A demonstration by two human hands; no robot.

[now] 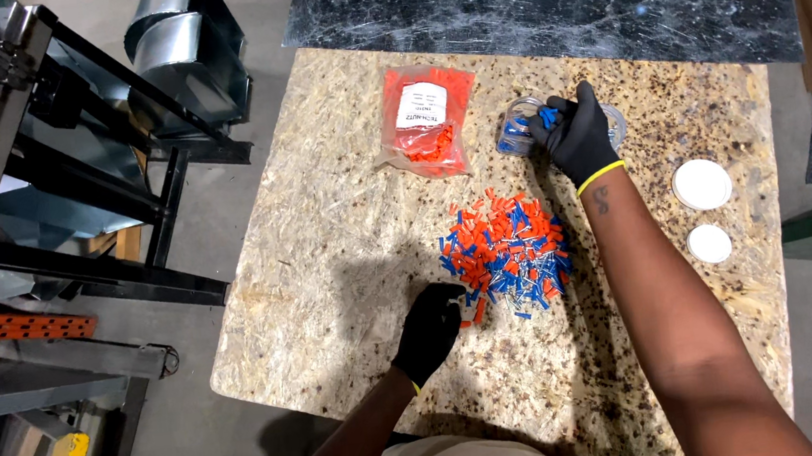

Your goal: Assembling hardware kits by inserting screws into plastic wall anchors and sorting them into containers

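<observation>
Gloved hands, right [575, 135] outstretched, left [430, 328] near

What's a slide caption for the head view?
Gloved right hand drops blue connectors into a clear jar while the left hand picks at the mixed orange-and-blue pile on a stone slab.

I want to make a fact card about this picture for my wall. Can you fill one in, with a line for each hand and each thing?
Table: speckled stone slab
Pile: orange and blue small plastic pieces, mixed, in the middle of the slab
Left hand: black glove, fingertips at the pile's near left edge
Right hand: black glove, holding blue pieces over a clear jar
Jar contents: blue pieces
Bag: clear bag of orange pieces, left of the jar
Lids: two white round lids, right of the arm
</observation>
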